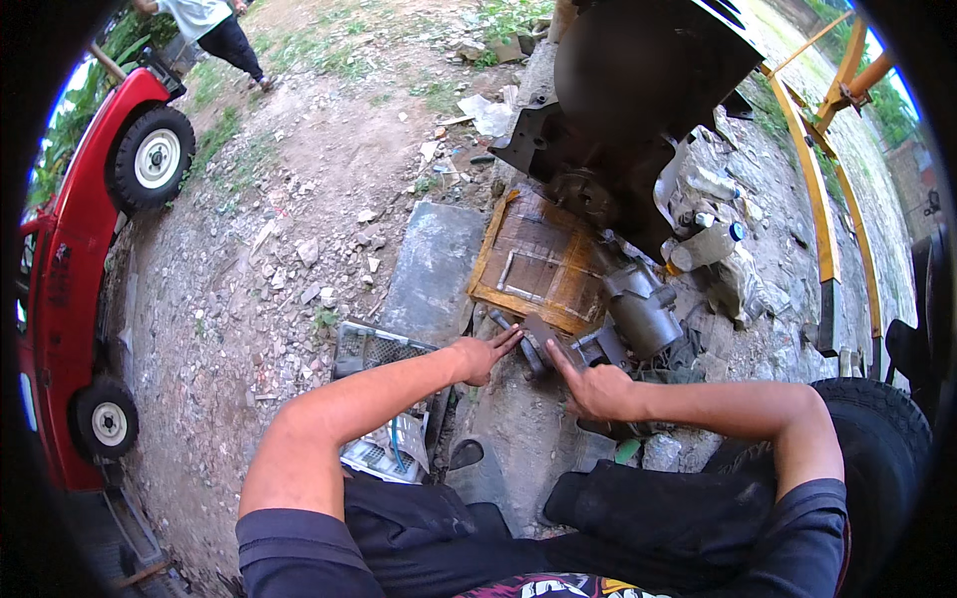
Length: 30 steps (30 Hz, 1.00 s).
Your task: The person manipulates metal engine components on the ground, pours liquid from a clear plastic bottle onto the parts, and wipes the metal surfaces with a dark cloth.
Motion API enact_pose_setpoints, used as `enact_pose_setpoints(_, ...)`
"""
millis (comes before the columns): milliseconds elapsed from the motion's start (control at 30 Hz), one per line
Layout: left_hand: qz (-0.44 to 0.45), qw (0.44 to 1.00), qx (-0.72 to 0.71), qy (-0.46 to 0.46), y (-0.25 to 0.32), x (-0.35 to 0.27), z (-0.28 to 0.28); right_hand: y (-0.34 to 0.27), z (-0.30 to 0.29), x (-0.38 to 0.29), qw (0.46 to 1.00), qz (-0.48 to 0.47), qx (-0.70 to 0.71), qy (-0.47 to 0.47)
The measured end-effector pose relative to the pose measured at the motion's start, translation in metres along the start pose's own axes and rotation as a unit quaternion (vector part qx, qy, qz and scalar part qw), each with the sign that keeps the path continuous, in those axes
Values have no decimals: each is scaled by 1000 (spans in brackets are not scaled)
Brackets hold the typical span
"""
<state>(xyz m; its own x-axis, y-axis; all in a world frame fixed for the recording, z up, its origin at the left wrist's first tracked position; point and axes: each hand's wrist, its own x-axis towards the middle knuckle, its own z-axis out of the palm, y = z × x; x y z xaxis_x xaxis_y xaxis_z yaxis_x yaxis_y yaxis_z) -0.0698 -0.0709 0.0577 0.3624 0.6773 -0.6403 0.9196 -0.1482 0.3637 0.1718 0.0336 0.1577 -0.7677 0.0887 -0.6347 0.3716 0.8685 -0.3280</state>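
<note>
My right hand has its index finger stretched along a flat dark strip, with the other fingers curled under its near end. My left hand reaches in from the other side, two fingers extended. Its fingertips are close to the strip; whether they touch or press anything is unclear. Under and beside the strip is a dark metal part, partly covered. Just beyond stands a worn wooden box with yellowish edges. To its right lies a grey cylindrical metal unit, resembling a starter motor.
A large dark engine assembly, partly blurred, looms beyond the box. Plastic crates sit left, a plastic bottle right. Yellow metal legs and a tyre flank the right. A red vehicle and a person are farther left.
</note>
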Motion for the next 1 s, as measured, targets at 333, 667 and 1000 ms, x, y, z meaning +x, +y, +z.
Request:
enact_pose_setpoints(333, -1, 1000, -7, 0, -3, 2, 5, -8, 5, -24, 999, 31, -33, -8)
enact_pose_setpoints(667, 14, 1000, -19, 3, -10, -1, 10, -19, -4, -35, 997, 57, -21, -46)
enact_pose_setpoints(1000, 33, 999, -34, -18, -19, 8, 5, -3, -8, -23, 996, 65, -56, 11)
